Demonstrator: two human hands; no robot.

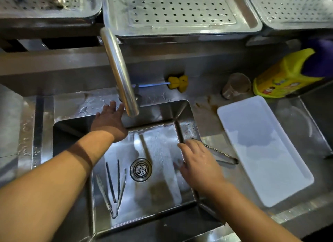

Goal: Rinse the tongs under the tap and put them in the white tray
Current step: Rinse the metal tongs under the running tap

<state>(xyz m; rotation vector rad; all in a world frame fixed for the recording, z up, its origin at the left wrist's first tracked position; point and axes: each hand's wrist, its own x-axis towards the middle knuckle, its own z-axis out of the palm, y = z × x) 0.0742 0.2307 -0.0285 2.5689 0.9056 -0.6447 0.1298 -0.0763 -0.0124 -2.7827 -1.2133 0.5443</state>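
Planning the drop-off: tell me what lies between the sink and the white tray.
In the head view, tongs lie on the wet steel counter between sink and white tray, right hand over them.

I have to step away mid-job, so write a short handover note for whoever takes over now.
Left hand: open, empty, reaching toward the tap base.
Right hand: open, over the sink's right rim, beside one pair of tongs on the counter.
Two more tongs lie on the sink floor.
White tray: no tongs inside.
No water visibly running.
Left: rinse and tray all tongs.
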